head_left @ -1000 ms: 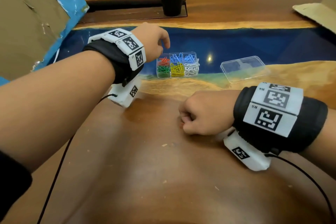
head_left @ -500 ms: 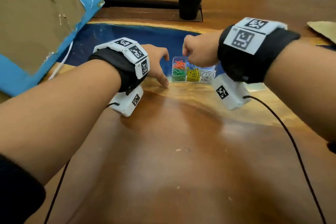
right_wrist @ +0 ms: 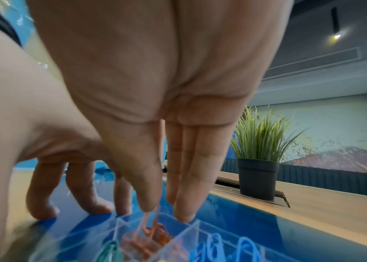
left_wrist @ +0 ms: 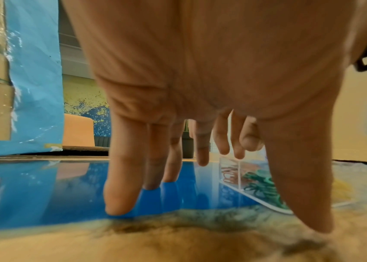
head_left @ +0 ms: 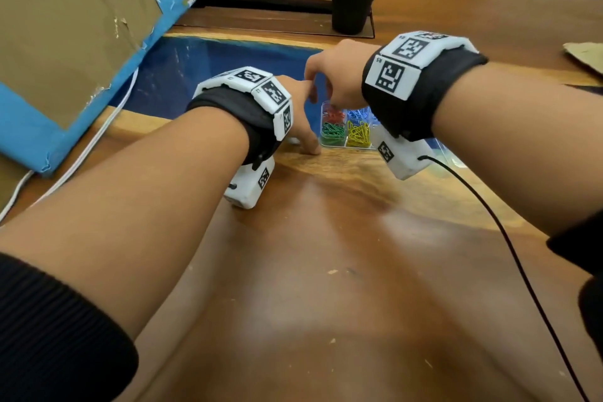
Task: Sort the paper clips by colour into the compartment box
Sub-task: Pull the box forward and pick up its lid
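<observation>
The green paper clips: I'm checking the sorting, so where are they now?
In the head view the green paper clips lie in the compartment box's near-left compartment, left of the yellow clips, in front of the red clips, beside the left hand.

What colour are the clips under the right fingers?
Red clips, best seen in the right wrist view.

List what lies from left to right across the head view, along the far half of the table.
Cardboard box with blue paper → left hand → right hand → cardboard sheet at the right edge.
</observation>
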The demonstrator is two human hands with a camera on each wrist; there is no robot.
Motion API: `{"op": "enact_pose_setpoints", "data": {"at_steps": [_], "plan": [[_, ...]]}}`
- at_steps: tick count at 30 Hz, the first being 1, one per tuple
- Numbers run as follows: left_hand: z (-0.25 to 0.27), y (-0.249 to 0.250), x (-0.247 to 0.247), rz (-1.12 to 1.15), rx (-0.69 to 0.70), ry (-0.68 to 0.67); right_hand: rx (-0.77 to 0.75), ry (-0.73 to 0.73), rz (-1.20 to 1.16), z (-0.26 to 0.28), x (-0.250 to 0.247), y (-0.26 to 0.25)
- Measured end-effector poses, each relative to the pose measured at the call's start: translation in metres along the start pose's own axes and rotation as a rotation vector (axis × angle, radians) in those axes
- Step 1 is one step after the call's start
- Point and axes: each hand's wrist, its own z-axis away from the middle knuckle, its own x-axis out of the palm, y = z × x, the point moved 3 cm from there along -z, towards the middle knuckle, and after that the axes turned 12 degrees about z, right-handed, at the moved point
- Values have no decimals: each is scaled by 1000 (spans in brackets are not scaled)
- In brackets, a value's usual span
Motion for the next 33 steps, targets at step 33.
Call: {"op": "enact_pose_setpoints", "data": {"at_steps": [33], "plan": [[-7,5,8,-130,-37,-33,287,-331,-55,99,60,112]]}}
